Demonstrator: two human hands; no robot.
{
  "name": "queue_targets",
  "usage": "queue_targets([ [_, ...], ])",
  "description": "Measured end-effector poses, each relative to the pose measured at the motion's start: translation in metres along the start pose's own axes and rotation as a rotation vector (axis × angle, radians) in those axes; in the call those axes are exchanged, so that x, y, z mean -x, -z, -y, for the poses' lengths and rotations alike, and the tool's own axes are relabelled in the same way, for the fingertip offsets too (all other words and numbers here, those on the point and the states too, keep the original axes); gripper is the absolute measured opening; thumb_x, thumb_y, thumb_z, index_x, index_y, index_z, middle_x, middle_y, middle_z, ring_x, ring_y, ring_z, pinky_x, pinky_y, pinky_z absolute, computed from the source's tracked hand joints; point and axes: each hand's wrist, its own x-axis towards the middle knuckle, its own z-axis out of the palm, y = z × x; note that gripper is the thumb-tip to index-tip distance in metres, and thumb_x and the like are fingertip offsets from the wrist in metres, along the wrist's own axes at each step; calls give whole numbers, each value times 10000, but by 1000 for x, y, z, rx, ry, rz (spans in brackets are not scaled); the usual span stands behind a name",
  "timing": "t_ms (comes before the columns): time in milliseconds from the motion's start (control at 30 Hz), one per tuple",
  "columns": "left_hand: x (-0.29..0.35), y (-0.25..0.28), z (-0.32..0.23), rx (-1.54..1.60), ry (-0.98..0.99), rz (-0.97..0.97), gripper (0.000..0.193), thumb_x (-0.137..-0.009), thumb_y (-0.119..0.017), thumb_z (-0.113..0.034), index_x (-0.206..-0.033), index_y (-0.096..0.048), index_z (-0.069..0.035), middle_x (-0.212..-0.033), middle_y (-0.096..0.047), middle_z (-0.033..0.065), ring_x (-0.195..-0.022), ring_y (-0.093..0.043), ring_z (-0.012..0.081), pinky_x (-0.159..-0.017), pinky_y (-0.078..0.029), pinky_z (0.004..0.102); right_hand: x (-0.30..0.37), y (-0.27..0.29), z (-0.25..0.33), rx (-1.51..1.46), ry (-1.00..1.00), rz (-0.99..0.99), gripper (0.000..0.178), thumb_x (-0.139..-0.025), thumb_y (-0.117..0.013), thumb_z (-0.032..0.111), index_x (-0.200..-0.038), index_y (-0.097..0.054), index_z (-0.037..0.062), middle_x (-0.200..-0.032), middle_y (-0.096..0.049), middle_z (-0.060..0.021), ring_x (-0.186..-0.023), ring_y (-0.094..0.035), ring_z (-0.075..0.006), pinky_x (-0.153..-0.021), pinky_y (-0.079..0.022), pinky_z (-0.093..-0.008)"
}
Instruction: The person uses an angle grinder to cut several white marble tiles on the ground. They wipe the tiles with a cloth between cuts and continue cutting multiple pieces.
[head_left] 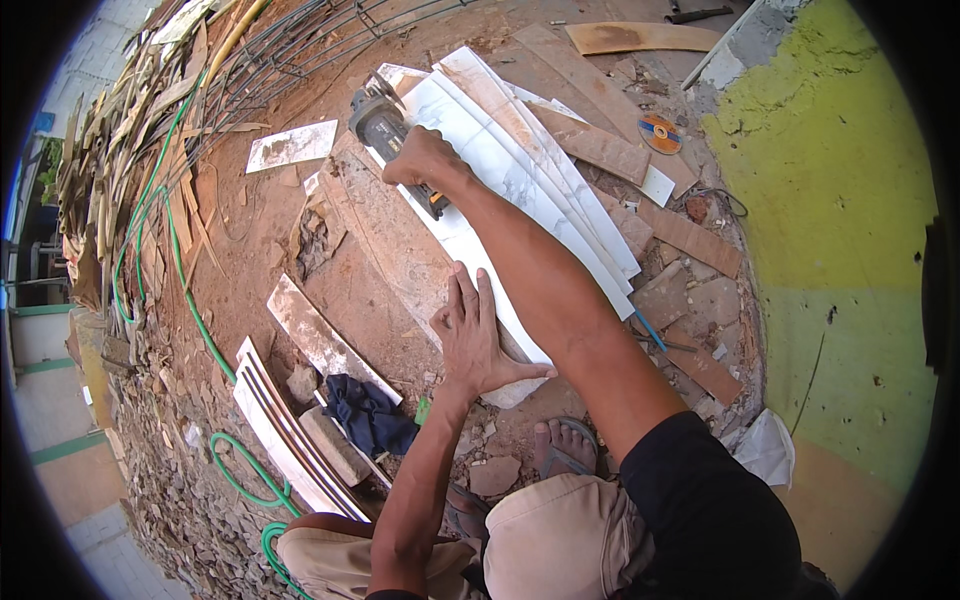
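Note:
My right hand is wrapped round the body of a dark angle grinder. The grinder's head and disc end point away from me, at the far left corner of a stack of white marbled tiles. The tiles lie fanned out on the ground. Nearer to me, my left hand rests with its fingers spread at the left edge of the top tile, its thumb stretched along the near end. My right forearm crosses over the tiles and hides part of them.
An orange disc lies on brown tile pieces at the right, near a yellow-green wall. Cut tile strips and a dark cloth lie at the left. A green hose runs past wood scraps and steel bars.

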Motion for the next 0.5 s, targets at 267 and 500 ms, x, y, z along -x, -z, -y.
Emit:
queue_targets([
  [267,1,-7,4,131,-35,-101,1662,-399,-836,-836,-1648,-97,-27,-1672,-21,367,-1551,-71,532,-1073,-222,665,-2,-3,-3,13,0,-8,592,-638,-751,206,-1144,-699,-96,-1188,-711,-275,-1095,-727,-350,-910,-587,-417],
  [500,1,-9,5,130,-43,-98,1659,-404,-837,-831,-1649,-92,-28,-1675,-6,363,-1554,-59,526,-1078,-217,663,-3,-3,-3,14,-3,-9,588,-631,-740,196,-1144,-701,-90,-1189,-711,-276,-1093,-728,-350,-917,-586,-410],
])
